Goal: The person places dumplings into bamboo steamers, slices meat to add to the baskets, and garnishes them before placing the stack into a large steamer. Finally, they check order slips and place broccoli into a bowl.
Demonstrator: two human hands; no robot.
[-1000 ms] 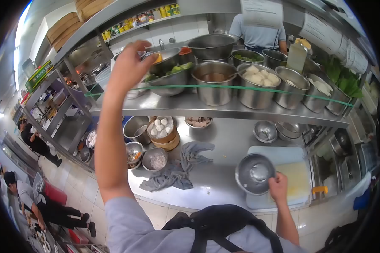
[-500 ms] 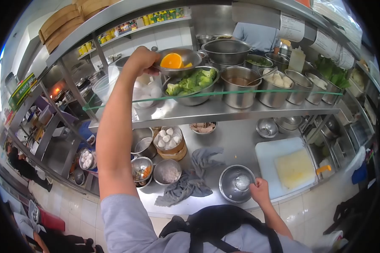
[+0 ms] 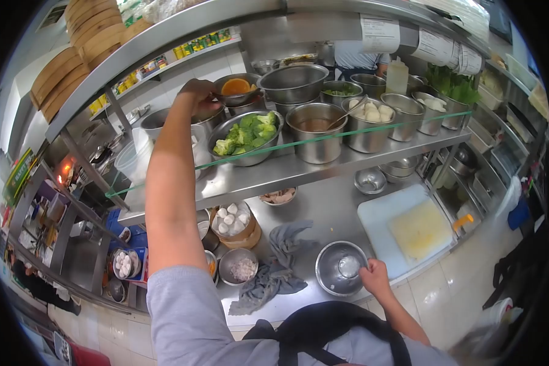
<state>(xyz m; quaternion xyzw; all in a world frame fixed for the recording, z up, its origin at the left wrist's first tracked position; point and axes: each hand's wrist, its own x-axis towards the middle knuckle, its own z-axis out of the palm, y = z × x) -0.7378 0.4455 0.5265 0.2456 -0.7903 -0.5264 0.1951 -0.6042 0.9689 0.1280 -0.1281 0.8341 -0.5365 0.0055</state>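
Reaching over the raised shelf, my left hand is closed on the rim of a small metal bowl. In that bowl sits a cut orange. The bowl is at the back of the shelf, behind a wide bowl of broccoli and beside a large metal bowl. Low on the worktop, my right hand grips the right rim of another metal bowl, with only a bright reflection showing inside it.
Pots of sauce and pale round pieces line the shelf behind a glass edge. On the worktop are a grey cloth, a white cutting board and a container of white balls. Another person stands beyond the shelf.
My left hand has moved the bowl with the orange farther back, behind the broccoli. My view has shifted slightly. My right hand stays on its bowl's rim.
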